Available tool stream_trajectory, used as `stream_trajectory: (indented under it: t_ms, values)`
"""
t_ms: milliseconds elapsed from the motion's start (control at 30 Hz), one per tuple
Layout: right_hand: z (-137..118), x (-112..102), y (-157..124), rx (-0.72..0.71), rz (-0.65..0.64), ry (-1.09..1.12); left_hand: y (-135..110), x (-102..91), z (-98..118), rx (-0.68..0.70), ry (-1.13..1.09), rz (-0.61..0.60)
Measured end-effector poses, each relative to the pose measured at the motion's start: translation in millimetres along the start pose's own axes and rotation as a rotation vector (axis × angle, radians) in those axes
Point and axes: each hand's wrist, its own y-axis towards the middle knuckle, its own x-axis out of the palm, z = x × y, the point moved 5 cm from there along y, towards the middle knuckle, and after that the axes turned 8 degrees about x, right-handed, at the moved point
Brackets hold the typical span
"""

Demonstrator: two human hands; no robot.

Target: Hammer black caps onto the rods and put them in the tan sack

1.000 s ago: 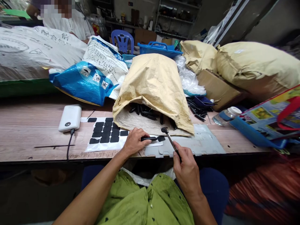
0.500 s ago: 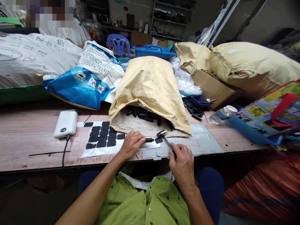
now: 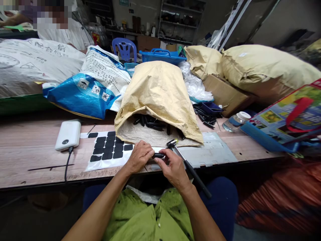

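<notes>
left hand [image 3: 140, 154]: curled around black tube [image 3: 157, 155];
right hand [image 3: 175, 166]: pinching its right end;
black tube: near front edge of table [image 3: 253, 144];
hammer [image 3: 192, 171]: handle crosses that edge; right-hand grip there unclear

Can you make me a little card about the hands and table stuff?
Left hand: holding a slim black rod-like piece
Right hand: thumb and fingers at its other end
Tool: silver-and-black hammer, handle past the wood-patterned table edge
Behind hands: open tan sack holding black pieces
Near left hand: white sheet with black rounded squares
Further left: white box, black cable
</notes>
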Motion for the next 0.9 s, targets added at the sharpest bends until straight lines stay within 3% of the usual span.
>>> stream_trajectory:
  t_ms: [233,433,567,767,833,900]
  values:
    - [2.4,6.0,5.6,0.02,-0.045,0.045,0.4,2.7,-4.2,0.002,-0.003,-0.035]
    - [5.8,14.4,-2.3,-0.056,0.119,0.025,0.8,3.1,-4.8,-0.006,-0.003,-0.038]
    - [6.8,18.9,-2.9,-0.055,0.124,0.02,0.7,2.6,-3.5,-0.01,0.001,-0.028]
    - [4.0,-0.7,-25.2,-0.027,0.147,0.119,-1.3,-2.8,1.2,0.003,-0.049,0.041]
    - [8.3,-3.4,-41.0,-0.006,0.012,0.182,-2.2,-4.5,2.1,-0.012,-0.08,0.07]
    - [21.7,6.7,-59.2,0.075,-0.272,0.227,-2.6,-4.8,2.6,-0.042,-0.082,0.09]
